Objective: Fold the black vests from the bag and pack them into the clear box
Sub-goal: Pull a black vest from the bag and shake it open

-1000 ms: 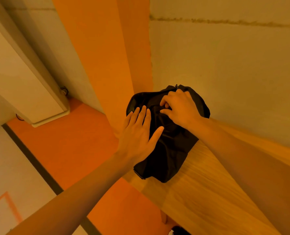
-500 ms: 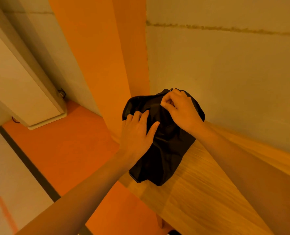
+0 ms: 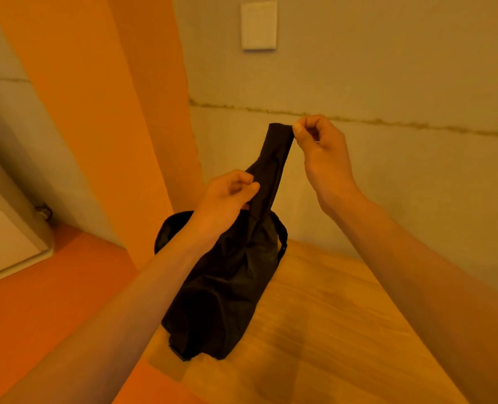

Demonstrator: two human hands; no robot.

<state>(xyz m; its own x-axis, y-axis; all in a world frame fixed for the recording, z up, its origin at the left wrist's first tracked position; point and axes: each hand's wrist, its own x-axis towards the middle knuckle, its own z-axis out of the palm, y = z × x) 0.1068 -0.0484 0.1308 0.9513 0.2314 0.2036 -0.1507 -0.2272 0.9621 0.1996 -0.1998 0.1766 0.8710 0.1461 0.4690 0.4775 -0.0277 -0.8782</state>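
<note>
Vest (image 3: 274,158), black, half out of the bag (image 3: 221,301) on the bench (image 3: 329,330).
Right hand (image 3: 323,158) fingers (image 3: 298,132) pinch its top; left hand (image 3: 227,199) grips it lower.

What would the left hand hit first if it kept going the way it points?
The raised black fabric strip that the left hand pinches; beyond it, probably the right hand, though depth is unclear.

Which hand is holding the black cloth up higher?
The right hand: it pinches the very top end of the black vest. The left hand grips the same vest lower down, just above the bag.
</note>
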